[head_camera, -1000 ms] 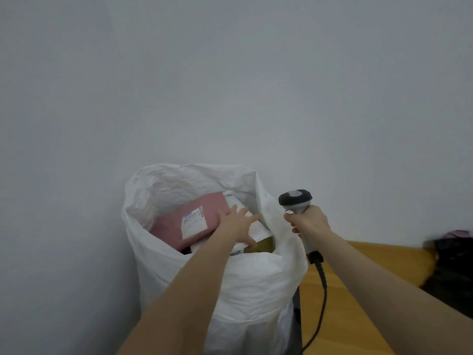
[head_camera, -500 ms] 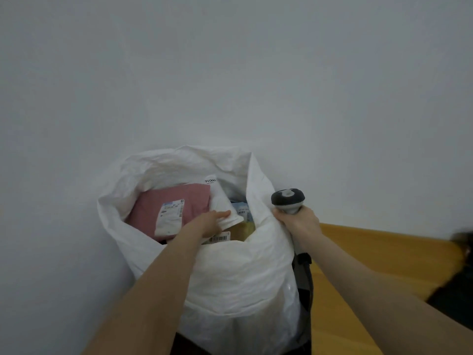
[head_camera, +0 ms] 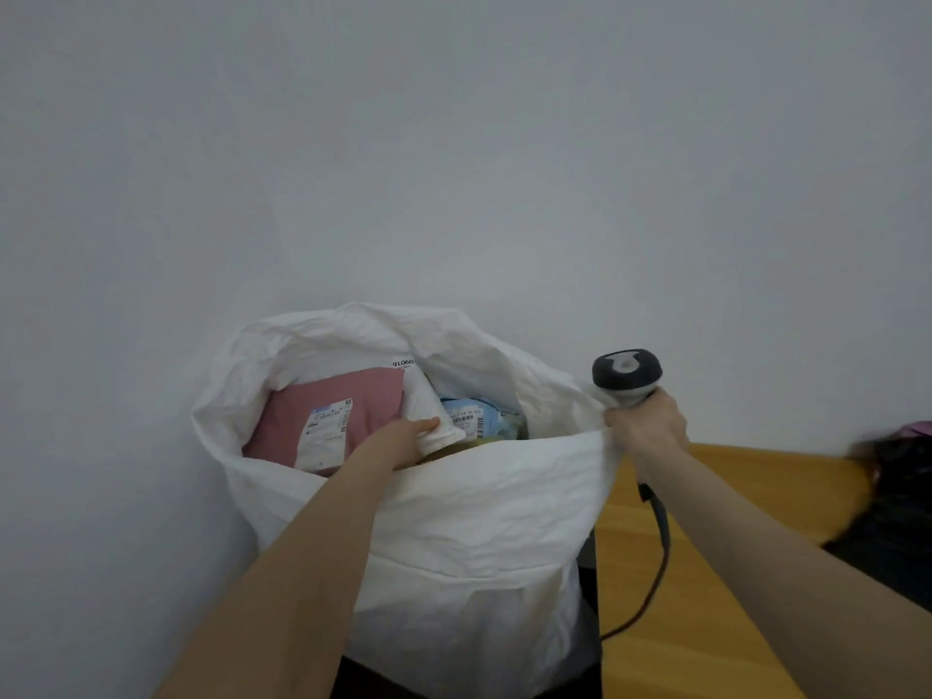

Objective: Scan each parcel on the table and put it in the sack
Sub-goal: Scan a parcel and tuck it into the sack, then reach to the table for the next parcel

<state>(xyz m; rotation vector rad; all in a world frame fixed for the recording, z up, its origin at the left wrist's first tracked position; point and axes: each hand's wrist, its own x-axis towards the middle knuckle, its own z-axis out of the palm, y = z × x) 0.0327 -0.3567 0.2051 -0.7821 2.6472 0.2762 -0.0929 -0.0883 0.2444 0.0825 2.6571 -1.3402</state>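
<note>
"Parcel (head_camera: pixel 421 396) whereabouts?"

"Inside the sack (head_camera: pixel 504 476), left of the surface (head_camera: pixel 766 459). Left hand (head_camera: pixel 398 443) pinches its edge (soft, light, probably slippery; a folded edge grips best); right hand (head_camera: pixel 650 431) grips scanner (head_camera: pixel 625 375) plus sack rim."

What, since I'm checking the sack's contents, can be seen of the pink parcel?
The pink parcel is a soft-looking matte mailer lying tilted inside the white sack, at its left. A white shipping label with barcodes faces up. The sack's rim hides its lower edge; a white parcel overlaps its right end.
</note>
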